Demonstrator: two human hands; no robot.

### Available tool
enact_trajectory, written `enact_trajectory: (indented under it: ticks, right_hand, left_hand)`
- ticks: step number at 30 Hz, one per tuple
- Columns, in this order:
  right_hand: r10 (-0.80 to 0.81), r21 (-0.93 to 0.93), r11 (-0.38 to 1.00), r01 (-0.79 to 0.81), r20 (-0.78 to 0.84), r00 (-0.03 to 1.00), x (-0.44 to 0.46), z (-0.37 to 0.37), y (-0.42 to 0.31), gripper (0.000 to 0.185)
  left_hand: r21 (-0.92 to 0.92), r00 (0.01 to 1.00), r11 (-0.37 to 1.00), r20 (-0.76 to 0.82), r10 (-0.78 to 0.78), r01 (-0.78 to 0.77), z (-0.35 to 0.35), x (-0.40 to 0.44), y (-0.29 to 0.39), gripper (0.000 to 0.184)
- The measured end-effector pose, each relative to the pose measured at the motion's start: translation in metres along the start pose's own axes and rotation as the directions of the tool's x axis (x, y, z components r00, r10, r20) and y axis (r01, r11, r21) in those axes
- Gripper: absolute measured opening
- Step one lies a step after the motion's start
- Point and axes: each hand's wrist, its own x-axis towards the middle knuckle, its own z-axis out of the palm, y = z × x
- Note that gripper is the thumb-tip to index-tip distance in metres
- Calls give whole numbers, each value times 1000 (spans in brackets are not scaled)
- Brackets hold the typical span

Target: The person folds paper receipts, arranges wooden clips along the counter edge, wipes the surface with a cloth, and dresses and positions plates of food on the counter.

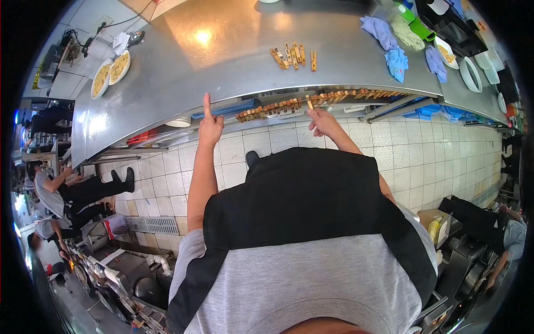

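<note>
My right hand (322,122) is closed on a wooden clothespin (310,103), pinched at its lower end just below the counter's front edge. Beside it, a long row of wooden clothespins (345,97) runs along the edge of the shelf under the counter. My left hand (211,128) is near the counter's front edge with its index finger stretched out and the other fingers partly curled. Nothing shows in it. On the steel counter (233,61) lies a small group of loose clothespins (289,55), with a single clothespin (314,61) just to their right.
Two white dishes of food (119,68) stand at the counter's left end. Crumpled blue cloths (396,64) and a white bowl (470,74) are at the right. Blue trays (233,107) sit under the counter. Other people (67,186) stand at left and right; cooking equipment is behind me.
</note>
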Motion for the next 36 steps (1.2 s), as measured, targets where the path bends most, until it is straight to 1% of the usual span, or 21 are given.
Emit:
enact_trajectory:
  ticks: [1, 2, 3, 5, 7, 9, 12, 15, 18, 21, 30, 33, 36]
  right_hand:
    - [-150, -224, 966, 128, -84, 985, 0, -6, -1, 38]
    - [-311, -444, 867, 225, -130, 941, 1, -15, -1, 37]
    - [-469, -641, 713, 283, -137, 872, 1, -20, -2, 36]
    - [-567, -612, 709, 352, -197, 800, -5, -41, -39, 25]
    - [-659, -670, 645, 366, -246, 711, 5, -60, -67, 18]
    - [-749, -658, 610, 441, -298, 592, 33, -73, -81, 17]
    - [-821, -718, 513, 471, -249, 515, 71, -83, -92, 20]
    - [-782, -731, 478, 487, -100, 616, 80, -94, -98, 21]
    - [-692, -711, 544, 446, -80, 717, 73, -108, -99, 20]
    - [-652, -679, 591, 435, -84, 754, 69, -118, -92, 18]
    - [-723, -692, 553, 464, -121, 680, 47, -118, -75, 16]
    - [-676, -682, 607, 408, -174, 716, 29, -118, -71, 14]
    - [-645, -762, 573, 301, -193, 739, 4, -123, -65, 15]
  left_hand:
    - [9, 1000, 1000, 3, -3, 3, 0, 0, 0, 87]
    - [18, 1000, 1000, 4, -8, 7, -1, 1, -1, 87]
    - [29, 1000, 1000, -8, -7, 7, -1, 1, -2, 88]
    - [55, 1000, 998, -18, 3, -2, 3, 3, -5, 88]
    - [41, 1000, 999, -11, 5, -4, 2, 2, -2, 88]
    - [29, 1000, 1000, -3, 0, 0, 0, 1, -1, 88]
    - [11, 1000, 1000, 7, -4, 4, 0, 1, 0, 89]
    - [9, 1000, 1000, 6, 10, -10, -1, 0, 0, 89]
    - [15, 1000, 1000, -6, 18, -18, 0, 0, -1, 89]
    - [16, 1000, 1000, -15, 16, -16, 2, 2, -3, 89]
    - [-11, 999, 999, -7, 37, -37, 2, 2, -3, 89]
    - [-6, 999, 999, -4, 32, -32, 2, 1, -2, 89]
    - [-19, 1000, 1000, 14, 14, -14, 2, 0, 4, 89]
